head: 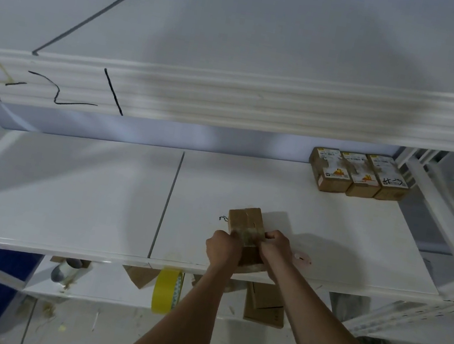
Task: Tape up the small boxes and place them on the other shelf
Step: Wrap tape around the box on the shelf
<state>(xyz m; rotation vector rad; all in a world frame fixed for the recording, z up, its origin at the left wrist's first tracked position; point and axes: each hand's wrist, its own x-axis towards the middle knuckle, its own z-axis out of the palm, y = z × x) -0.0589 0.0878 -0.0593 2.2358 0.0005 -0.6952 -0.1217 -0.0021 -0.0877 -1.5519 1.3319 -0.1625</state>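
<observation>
Both hands are working on a small brown cardboard box [246,229] lying on the white metal shelf [65,188]. The left hand [223,248] and right hand [276,245] are curling their fingers [269,235] around a clear tape strip [252,234] stretched between them across the box. The strip could be wrinkling or sticking crooked if one side pulls harder. Three taped boxes [359,174] are standing well beyond the fingers; a yellow tape roll [167,290] is hanging below them.
</observation>
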